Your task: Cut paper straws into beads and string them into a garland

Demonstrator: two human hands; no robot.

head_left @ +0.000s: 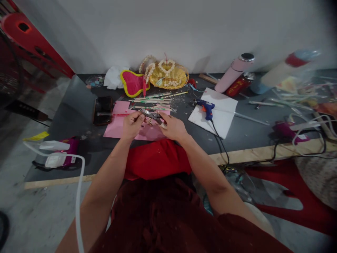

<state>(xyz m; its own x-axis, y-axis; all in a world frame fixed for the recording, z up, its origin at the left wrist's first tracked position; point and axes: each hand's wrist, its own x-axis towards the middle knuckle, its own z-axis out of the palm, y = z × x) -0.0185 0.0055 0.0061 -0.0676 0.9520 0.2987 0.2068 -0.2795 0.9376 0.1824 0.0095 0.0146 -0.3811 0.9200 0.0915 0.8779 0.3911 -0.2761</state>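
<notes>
My right hand (173, 127) is closed around the handles of a pair of pliers-like cutters (152, 114) with silver jaws and a round pivot. The jaws point left, toward my left hand (132, 123). My left fingers are pinched together beside the jaws, and what they hold is too small to make out. Under both hands lies a pink sheet (115, 127), with small pale beaded bits (150, 122) between the hands. Just beyond, several patterned paper straws (155, 100) lie in a loose row.
A blue glue gun (207, 109) rests on a white board (226, 121), its cord over the table edge. A wicker basket (181, 79) and pink heart-shaped box (133, 83) stand behind. A phone (103, 105) lies left. A pink flask (231, 73) and red can (240, 84) stand right.
</notes>
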